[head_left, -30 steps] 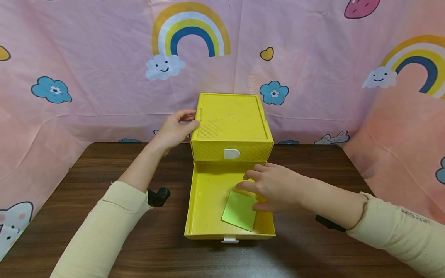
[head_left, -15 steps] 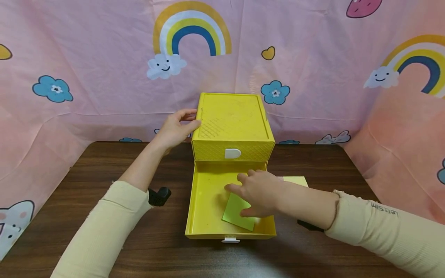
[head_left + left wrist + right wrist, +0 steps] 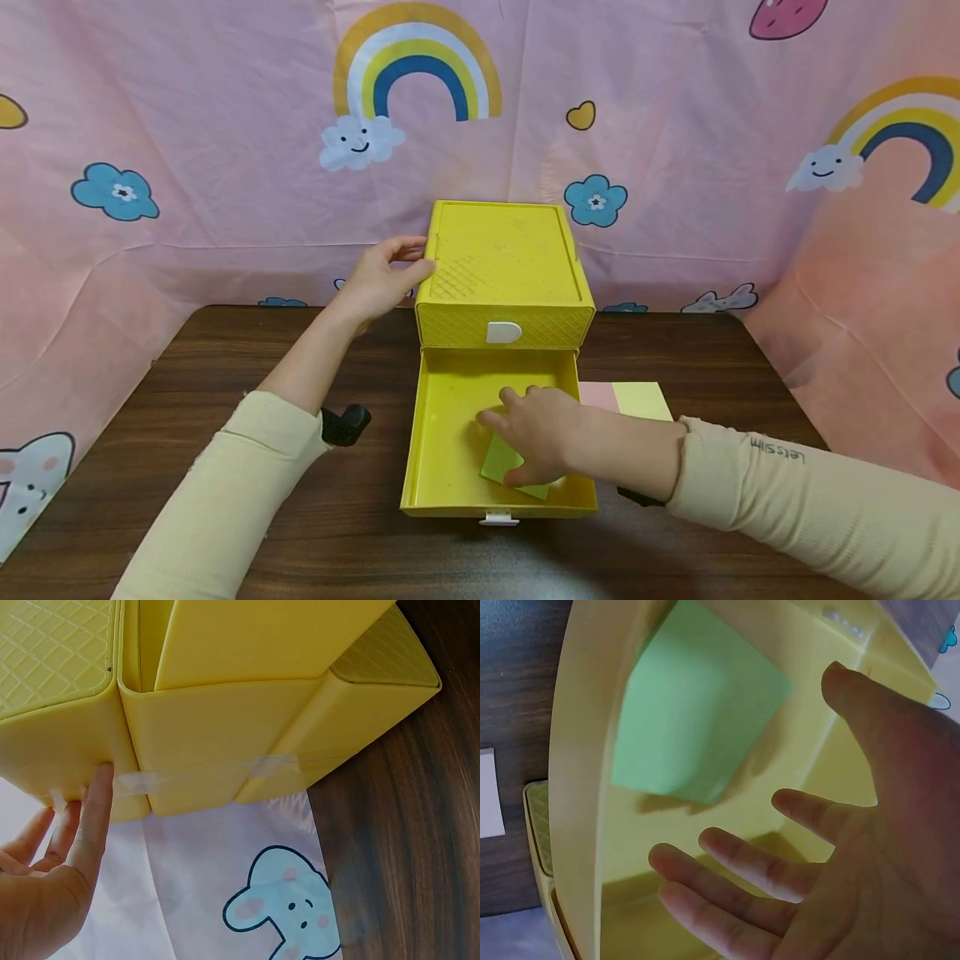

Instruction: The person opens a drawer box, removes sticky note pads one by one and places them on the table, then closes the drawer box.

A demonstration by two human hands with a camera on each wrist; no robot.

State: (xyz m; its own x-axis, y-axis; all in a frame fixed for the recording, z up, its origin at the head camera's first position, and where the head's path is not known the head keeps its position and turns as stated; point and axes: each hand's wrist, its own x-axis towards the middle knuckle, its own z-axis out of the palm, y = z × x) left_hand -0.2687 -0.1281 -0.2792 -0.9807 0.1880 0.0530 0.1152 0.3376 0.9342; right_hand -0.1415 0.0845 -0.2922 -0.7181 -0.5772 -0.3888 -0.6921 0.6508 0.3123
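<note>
A yellow drawer box (image 3: 502, 250) stands on the table, its pulled-out drawer (image 3: 442, 450) facing me. My left hand (image 3: 382, 279) rests on the box's left side, fingers fairly straight; the left wrist view shows its fingertips (image 3: 101, 780) touching the yellow wall. Inside the drawer lies a green sticky note pad (image 3: 697, 705), partly covered by my right hand (image 3: 536, 437) in the head view. That hand hovers over the pad with spread fingers and thumb, holding nothing. From the right wrist, the pad lies beyond the fingertips, apart from them.
Right of the drawer, pink paper (image 3: 600, 396) and pale yellow paper (image 3: 641, 400) lie side by side on the table (image 3: 337, 500), partly behind my right forearm. A closed upper drawer with a white tab (image 3: 503, 332) sits above the pulled-out one. A pink patterned cloth (image 3: 247, 167) hangs behind.
My right hand has moved left and lower over the green pad, uncovering the pink and pale yellow papers to the right. My left hand stays on the box.
</note>
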